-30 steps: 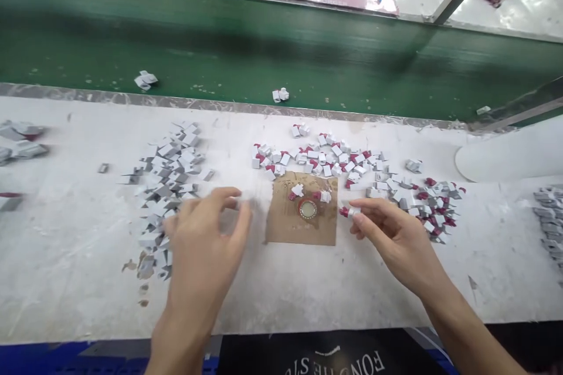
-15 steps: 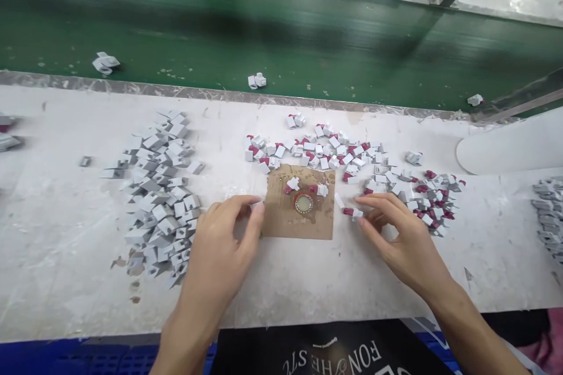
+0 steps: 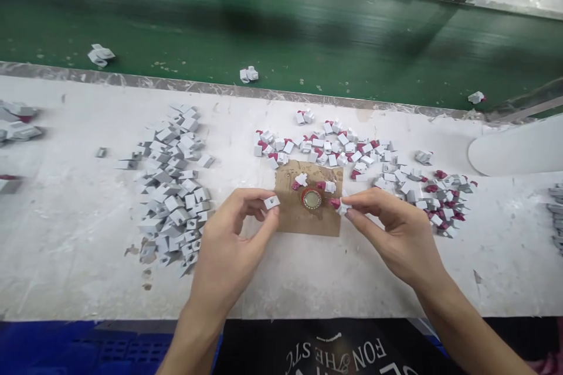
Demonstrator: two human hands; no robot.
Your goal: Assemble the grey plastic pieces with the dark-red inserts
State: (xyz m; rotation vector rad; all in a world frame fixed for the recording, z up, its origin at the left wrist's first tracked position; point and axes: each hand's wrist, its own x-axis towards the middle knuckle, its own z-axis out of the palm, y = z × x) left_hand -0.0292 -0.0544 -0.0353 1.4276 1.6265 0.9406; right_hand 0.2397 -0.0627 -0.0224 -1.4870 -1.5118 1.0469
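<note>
Between thumb and forefinger, my left hand (image 3: 235, 237) grips a small grey plastic block (image 3: 271, 202) with a dark hole in its face. My right hand (image 3: 396, 231) pinches a small white-and-maroon plastic piece (image 3: 340, 206), its maroon end pointing left over the cardboard's right edge. Between the hands lies a square of brown cardboard (image 3: 308, 227). On it are a round cap-like dish (image 3: 312, 200) with a pale middle and red rim, and two white-and-maroon pieces (image 3: 301, 180). Left of my left hand is a heap of grey blocks (image 3: 173, 187).
White-and-maroon pieces (image 3: 328, 146) spread behind the cardboard and in a pile (image 3: 444, 199) on the right. Beyond the white table (image 3: 88, 234) runs a green belt (image 3: 176, 29) carrying a few pieces. A white rounded object (image 3: 514, 149) stands at the right.
My right hand has closed on a white-and-maroon piece and brought it left to the cardboard's edge. The grey block in my left hand now shows more clearly. The view has shifted slightly.
</note>
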